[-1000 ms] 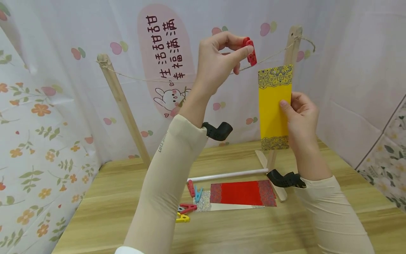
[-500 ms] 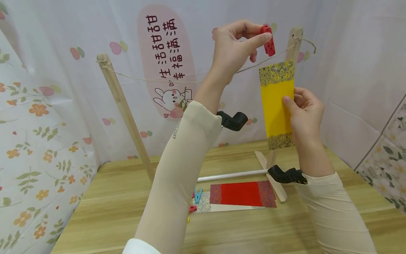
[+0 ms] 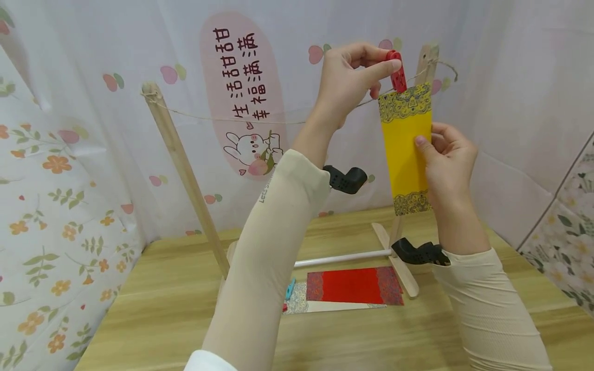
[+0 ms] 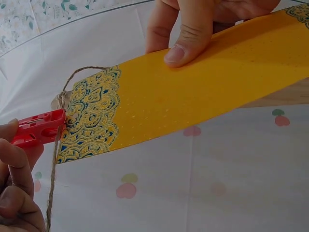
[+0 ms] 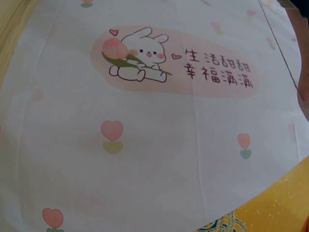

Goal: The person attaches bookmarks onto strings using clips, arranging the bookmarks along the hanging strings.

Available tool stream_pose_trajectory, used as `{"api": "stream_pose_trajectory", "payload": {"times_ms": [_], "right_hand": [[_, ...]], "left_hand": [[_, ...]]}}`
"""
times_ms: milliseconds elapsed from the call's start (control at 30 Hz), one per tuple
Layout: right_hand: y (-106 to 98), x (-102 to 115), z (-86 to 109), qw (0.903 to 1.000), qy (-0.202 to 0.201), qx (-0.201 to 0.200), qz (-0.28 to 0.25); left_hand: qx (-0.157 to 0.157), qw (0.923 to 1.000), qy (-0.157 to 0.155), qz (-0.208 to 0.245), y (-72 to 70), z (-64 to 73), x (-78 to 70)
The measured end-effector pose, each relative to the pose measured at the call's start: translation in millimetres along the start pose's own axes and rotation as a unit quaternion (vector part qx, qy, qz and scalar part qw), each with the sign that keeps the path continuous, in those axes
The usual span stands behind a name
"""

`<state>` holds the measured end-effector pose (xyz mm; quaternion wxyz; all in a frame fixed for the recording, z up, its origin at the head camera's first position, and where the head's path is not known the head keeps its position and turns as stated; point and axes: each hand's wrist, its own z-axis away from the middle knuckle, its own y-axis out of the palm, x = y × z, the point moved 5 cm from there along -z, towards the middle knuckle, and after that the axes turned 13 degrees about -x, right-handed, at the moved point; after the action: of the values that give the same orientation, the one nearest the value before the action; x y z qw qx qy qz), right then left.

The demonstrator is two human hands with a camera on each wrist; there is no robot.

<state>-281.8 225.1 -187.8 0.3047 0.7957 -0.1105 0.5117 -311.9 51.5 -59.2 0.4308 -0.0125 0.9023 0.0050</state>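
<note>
My left hand (image 3: pixel 350 77) pinches a red clothespin (image 3: pixel 397 72) by its handle end. The clothespin's tip meets the top edge of a yellow paper card (image 3: pixel 406 149) with a patterned band at each end. In the left wrist view, the red clothespin (image 4: pixel 41 128) is right at the twine (image 4: pixel 53 179), where it runs along the card's patterned end. My right hand (image 3: pixel 450 159) grips the card's right edge, thumb in front and fingers behind. A corner of the yellow card (image 5: pixel 270 208) shows in the right wrist view.
Twine spans two wooden posts, the left post (image 3: pixel 185 175) and the right post (image 3: pixel 426 64). On the table (image 3: pixel 352 340) lie a red card (image 3: pixel 355 285), a pale card (image 3: pixel 334 306) under it and a blue clothespin (image 3: pixel 290 288). A white rod (image 3: pixel 343 257) joins the stand's feet.
My left hand has moved right with the red clothespin, then down onto the card's top edge. My right hand has raised the yellow card slightly and shifted it right, up to the twine.
</note>
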Motion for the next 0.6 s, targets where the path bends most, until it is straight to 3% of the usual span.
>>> {"api": "stream_pose_trajectory", "payload": {"times_ms": [200, 400, 600], "right_hand": [[3.0, 1.1, 1.2, 1.0, 0.0, 0.0, 0.0], [7.3, 2.8, 1.9, 1.0, 0.0, -0.003, 0.004], [8.5, 1.1, 3.8, 0.9998, -0.01, -0.014, 0.006]], "left_hand": [[0.011, 0.9997, -0.019, 0.004, 4.5, 2.2, 4.5], [0.018, 0.9995, -0.019, -0.018, 7.3, 1.9, 4.9], [0.05, 0.9962, -0.019, -0.069, 10.1, 2.9, 1.5]]}}
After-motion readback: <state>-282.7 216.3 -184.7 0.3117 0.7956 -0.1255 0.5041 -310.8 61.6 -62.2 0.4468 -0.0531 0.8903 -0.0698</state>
